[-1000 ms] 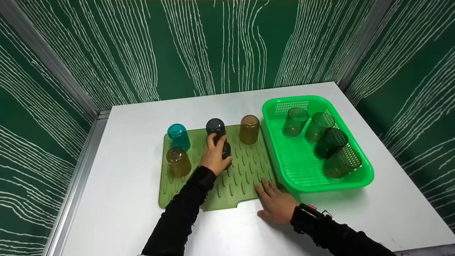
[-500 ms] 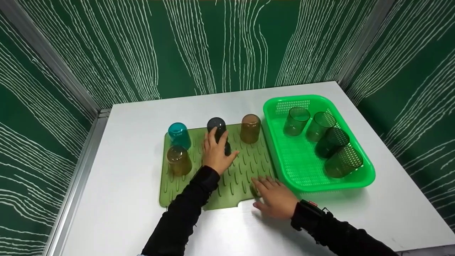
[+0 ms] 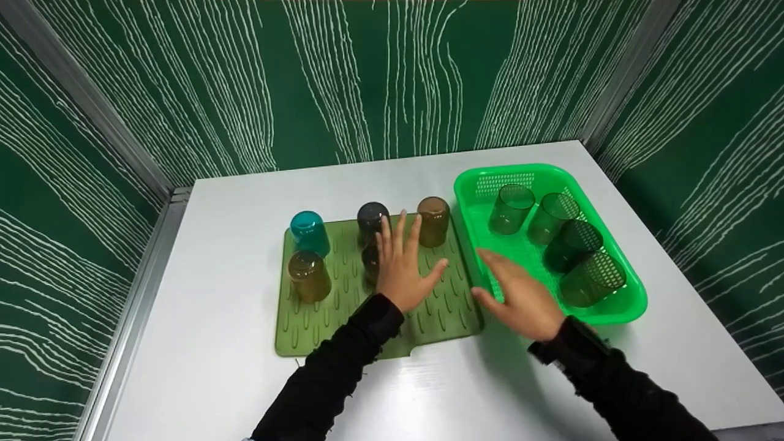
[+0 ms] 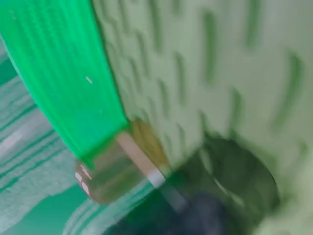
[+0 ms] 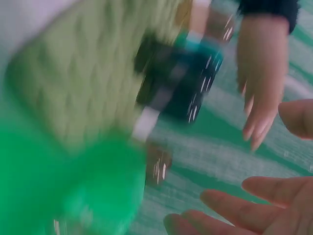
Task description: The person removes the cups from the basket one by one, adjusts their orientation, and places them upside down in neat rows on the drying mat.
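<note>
Over the green ribbed drying mat, my left hand spreads its straight fingers and holds nothing. It partly hides a dark glass, which stands upside down in front of a second dark glass. A brown glass, a teal glass and an amber glass also stand inverted there. My right hand hangs over the near left rim of the green basket, fingers extended, nothing in it. Both hands show in the blurred right wrist view.
Inside the basket, along its back and right side, are several tinted glasses, among them a dark one and an olive one. The basket stands against the mat's right side. Green patterned walls enclose the white table on the visible sides.
My left hand has let go of the front dark glass and moved right, fingers spreading. My right hand has lifted from the mat's near right corner and moved right, over the basket's rim.
</note>
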Available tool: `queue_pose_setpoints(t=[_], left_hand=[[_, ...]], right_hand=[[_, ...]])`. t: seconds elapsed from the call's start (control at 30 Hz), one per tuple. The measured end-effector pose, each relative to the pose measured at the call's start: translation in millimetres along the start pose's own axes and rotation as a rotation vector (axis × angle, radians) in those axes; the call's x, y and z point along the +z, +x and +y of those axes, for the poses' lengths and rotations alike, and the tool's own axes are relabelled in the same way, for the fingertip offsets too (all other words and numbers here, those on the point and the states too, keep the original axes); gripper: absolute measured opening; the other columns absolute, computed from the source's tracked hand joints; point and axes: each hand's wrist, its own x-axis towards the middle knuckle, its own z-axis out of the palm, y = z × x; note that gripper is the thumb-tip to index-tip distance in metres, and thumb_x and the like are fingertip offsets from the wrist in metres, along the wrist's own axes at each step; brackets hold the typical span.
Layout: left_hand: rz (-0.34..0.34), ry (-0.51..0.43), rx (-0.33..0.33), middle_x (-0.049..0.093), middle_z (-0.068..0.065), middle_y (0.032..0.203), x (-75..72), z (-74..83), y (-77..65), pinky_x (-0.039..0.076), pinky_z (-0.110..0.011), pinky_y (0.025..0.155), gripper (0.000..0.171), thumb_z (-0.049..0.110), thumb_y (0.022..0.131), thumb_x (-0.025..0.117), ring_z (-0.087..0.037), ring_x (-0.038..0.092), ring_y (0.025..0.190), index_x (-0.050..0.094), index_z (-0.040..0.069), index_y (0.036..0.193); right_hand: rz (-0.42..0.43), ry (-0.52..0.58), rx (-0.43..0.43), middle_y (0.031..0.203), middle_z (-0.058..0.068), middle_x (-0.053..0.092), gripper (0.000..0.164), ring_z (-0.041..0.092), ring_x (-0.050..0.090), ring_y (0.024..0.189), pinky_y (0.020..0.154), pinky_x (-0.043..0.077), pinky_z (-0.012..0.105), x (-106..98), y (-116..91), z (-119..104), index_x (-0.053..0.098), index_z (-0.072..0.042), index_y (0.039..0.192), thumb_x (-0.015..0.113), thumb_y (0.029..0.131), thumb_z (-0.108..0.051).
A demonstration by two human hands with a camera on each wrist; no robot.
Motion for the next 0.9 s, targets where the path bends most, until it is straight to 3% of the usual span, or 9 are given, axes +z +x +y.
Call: queue_pose_setpoints(t=[0.17, 0.27, 0.4, 0.63, 0.77, 0.9], left_hand=[[-0.202, -0.341, -0.171, 0.005, -0.014, 0.166, 10.9, 19.6, -4.1, 0.011, -0.057, 0.122, 0.093, 0.051, 0.093, 0.061, -0.036, -0.004, 0.153, 0.007, 0.012, 0.159], [-0.303, -0.472, -0.285, 0.004, -0.013, 0.166, 21.0, 27.2, -8.5, 0.019, -0.056, 0.121, 0.097, 0.053, 0.091, 0.064, -0.033, 0.004, 0.153, 0.006, 0.015, 0.159], [-0.404, -0.526, -0.369, 0.007, -0.012, 0.166, 37.4, 35.4, -17.1, 0.023, -0.052, 0.121, 0.102, 0.057, 0.087, 0.066, -0.029, 0.014, 0.152, 0.006, 0.017, 0.159], [-0.5, -0.545, -0.401, 0.016, -0.013, 0.164, 64.0, 47.9, -25.6, 0.027, -0.045, 0.12, 0.098, 0.052, 0.09, 0.065, -0.028, 0.023, 0.15, 0.009, 0.009, 0.158], [-0.515, -0.543, -0.441, 0.02, -0.015, 0.163, 74.1, 56.2, -22.4, 0.027, -0.043, 0.12, 0.09, 0.051, 0.095, 0.057, -0.028, 0.025, 0.15, 0.011, 0.005, 0.157], [-0.515, -0.59, -0.515, 0.025, -0.016, 0.161, 80.5, 63.4, -17.6, 0.03, -0.042, 0.119, 0.086, 0.05, 0.097, 0.054, -0.029, 0.03, 0.147, 0.012, 0.004, 0.157]], right_hand=[[0.107, -0.16, 0.061, 0.143, 0.028, 0.047, 0.066, 0.046, 0.048, 0.128, 0.097, 0.045, 0.062, -29, 3, 28, 0.04, -0.002, 0.148, 0.069, 0.092, -0.025], [0.127, -0.186, 0.125, 0.14, 0.029, 0.048, 0.063, 0.048, 0.047, 0.126, 0.094, 0.044, 0.064, -47, 3, 43, 0.043, -0.001, 0.145, 0.068, 0.093, -0.028], [0.117, -0.182, 0.203, 0.14, 0.031, 0.046, 0.064, 0.051, 0.045, 0.124, 0.093, 0.042, 0.065, -65, -2, 63, 0.041, 0.001, 0.145, 0.064, 0.095, -0.032], [0.042, -0.196, 0.32, 0.126, 0.039, 0.049, 0.062, 0.053, 0.051, 0.108, 0.083, 0.042, 0.063, -80, -16, 87, 0.043, 0.009, 0.139, 0.059, 0.097, -0.034], [-0.009, -0.199, 0.362, 0.106, 0.035, 0.059, 0.051, 0.046, 0.058, 0.086, 0.071, 0.044, 0.054, -86, -17, 97, 0.055, 0.012, 0.119, 0.058, 0.098, -0.034], [-0.058, -0.203, 0.411, 0.071, 0.017, 0.056, 0.037, 0.028, 0.05, 0.062, 0.055, 0.035, 0.038, -88, -16, 106, 0.059, 0.001, 0.083, 0.06, 0.096, -0.034]])
